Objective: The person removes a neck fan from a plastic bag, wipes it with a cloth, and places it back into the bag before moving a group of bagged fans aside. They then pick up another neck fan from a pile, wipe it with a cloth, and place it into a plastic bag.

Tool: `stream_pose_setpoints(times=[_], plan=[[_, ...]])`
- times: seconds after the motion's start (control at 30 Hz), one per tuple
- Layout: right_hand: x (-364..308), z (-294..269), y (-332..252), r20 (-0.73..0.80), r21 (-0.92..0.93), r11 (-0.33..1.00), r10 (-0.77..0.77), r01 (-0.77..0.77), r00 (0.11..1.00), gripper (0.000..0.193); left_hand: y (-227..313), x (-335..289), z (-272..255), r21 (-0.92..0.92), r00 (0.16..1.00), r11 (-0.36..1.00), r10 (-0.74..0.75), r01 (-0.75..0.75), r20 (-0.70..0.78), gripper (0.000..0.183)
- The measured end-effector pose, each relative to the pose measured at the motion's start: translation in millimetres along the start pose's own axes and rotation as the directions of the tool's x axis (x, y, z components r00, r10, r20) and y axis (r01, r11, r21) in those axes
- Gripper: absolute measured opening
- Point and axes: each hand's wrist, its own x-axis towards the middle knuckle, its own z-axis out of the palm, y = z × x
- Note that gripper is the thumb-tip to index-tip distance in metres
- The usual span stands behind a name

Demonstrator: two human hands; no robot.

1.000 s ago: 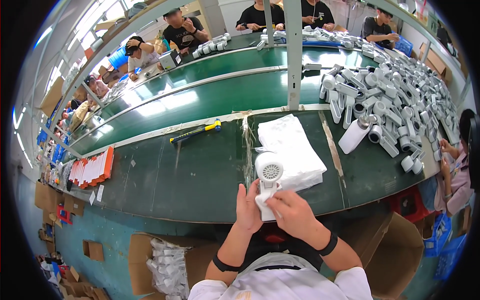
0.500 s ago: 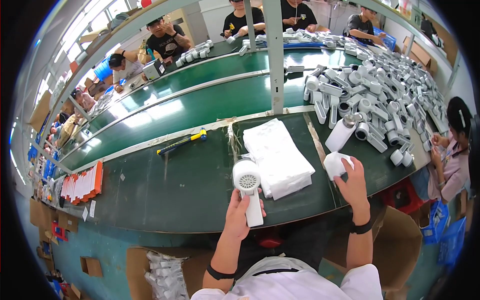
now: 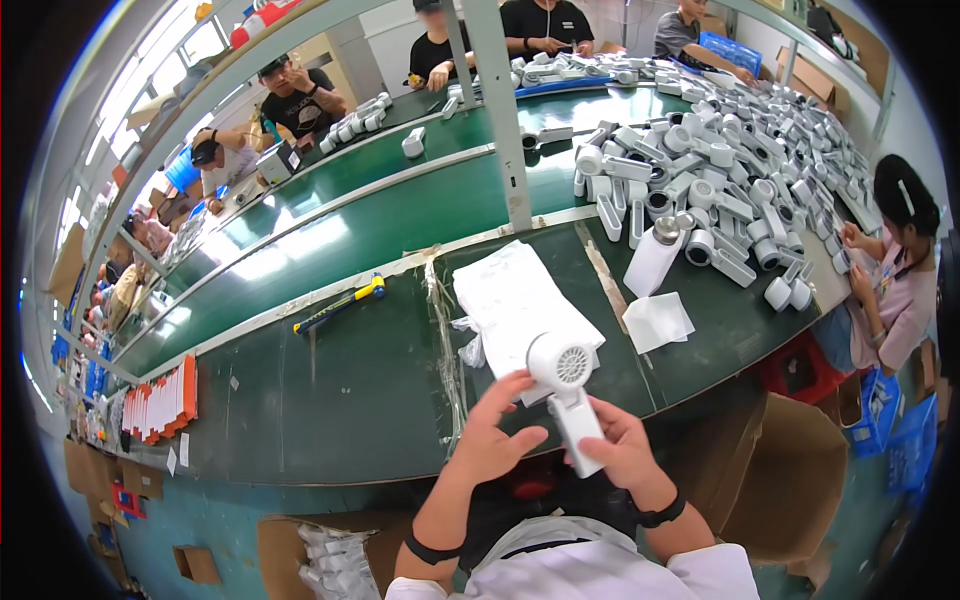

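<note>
Pinching the fan (image 3: pixel 573 412) by its handle, our right grip (image 3: pixel 625 447) has its thumb laid on the white plastic. The fan is above the near edge of the desk (image 3: pixel 310 415), tilted, its round grille turned up toward us, its head overlapping the near end of the white stack (image 3: pixel 515 295) in our view. Our left grip (image 3: pixel 488 447) is spread, thumb well apart from the fingers, and the fingertips reach the side of the fan's head; we cannot tell whether they touch it.

Right of the stack we see a white cloth (image 3: pixel 658 321) lying on the desk, with a white bottle (image 3: pixel 652 260) standing just beyond it. Farther right spreads a heap (image 3: pixel 700 175) of grey-white handled parts, and a co-worker (image 3: pixel 905 275) sits beside it. To our left lie a yellow and blue hammer (image 3: pixel 345 303) and, near the desk's far left end, a row of orange-edged cards (image 3: pixel 165 402). A green belt (image 3: pixel 360 220) runs past the desk's far edge. Below, cartons (image 3: pixel 790 480) stand on both sides of us.
</note>
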Motion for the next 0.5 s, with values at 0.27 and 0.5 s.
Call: stream_pose_setpoints(times=[0.27,0.5], plan=[[-4,-32,-9,-0.26,0.183,0.958,-0.171,0.222,0.95,0.046,-33,49,31,0.855,0.944,0.422,0.258,-0.302,0.206,0.031],[-9,-43,2,-0.226,0.053,0.989,-0.121,0.136,0.967,0.046,-42,64,27,0.875,0.938,0.364,0.253,-0.32,0.238,0.014]])
